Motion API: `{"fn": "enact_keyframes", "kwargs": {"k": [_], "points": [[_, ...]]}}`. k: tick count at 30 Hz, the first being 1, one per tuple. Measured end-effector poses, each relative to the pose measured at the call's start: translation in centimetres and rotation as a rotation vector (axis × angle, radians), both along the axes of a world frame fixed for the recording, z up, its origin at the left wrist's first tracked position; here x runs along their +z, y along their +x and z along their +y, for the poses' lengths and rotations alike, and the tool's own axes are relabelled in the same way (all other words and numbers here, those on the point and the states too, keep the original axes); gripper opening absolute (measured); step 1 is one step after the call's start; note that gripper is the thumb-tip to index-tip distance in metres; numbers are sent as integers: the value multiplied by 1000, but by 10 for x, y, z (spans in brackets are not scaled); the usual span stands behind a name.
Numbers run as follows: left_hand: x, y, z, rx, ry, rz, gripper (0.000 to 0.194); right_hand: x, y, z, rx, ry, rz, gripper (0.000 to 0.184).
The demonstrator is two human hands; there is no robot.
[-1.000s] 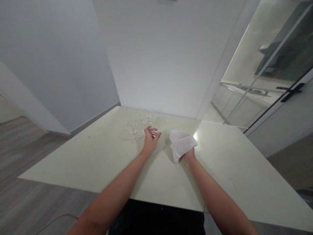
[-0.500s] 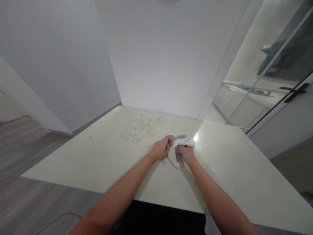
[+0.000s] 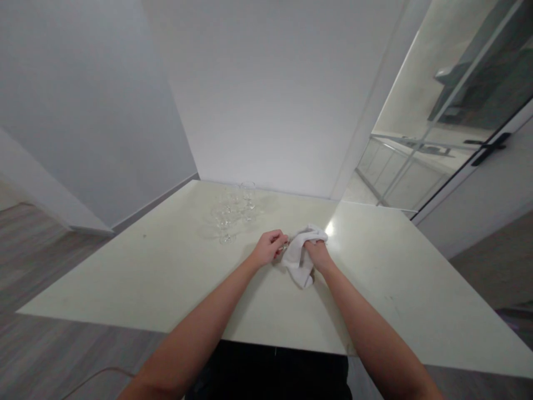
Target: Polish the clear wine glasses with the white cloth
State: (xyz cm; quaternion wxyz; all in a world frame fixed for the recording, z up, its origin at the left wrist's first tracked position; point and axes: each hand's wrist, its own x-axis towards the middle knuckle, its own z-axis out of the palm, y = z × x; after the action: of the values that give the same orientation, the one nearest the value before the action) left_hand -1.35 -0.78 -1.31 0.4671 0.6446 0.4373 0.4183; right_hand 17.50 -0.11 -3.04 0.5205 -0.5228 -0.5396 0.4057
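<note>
The white cloth (image 3: 296,256) looks crumpled and creased — gripped in the right hand (image 3: 318,255) — beside a clear, mostly hidden glass (image 3: 285,246) that the left hand (image 3: 268,248) pinches.

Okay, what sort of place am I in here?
Probably a plain indoor room in a home or small office: there's a pale table against a white wall, grey wood-look flooring and a door with a black handle.

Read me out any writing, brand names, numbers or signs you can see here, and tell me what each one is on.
There are none that I can read: no lettering shows on the cloth, the stemmed glasses, the tabletop or the door handle.
</note>
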Motion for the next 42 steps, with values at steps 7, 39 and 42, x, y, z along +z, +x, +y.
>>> {"fn": "enact_keyframes", "kwargs": {"k": [7, 39, 42], "points": [[1, -10, 2, 118, 89, 3, 37, 0, -6, -2, 40, 44, 11, 21], [2, -15, -5, 202, 967, 357, 12, 3, -11, -9, 280, -306, 254, 30], [3, -11, 1, 278, 622, 238, 19, 7, -11, -11, 213, -35, 62, 27]]}}
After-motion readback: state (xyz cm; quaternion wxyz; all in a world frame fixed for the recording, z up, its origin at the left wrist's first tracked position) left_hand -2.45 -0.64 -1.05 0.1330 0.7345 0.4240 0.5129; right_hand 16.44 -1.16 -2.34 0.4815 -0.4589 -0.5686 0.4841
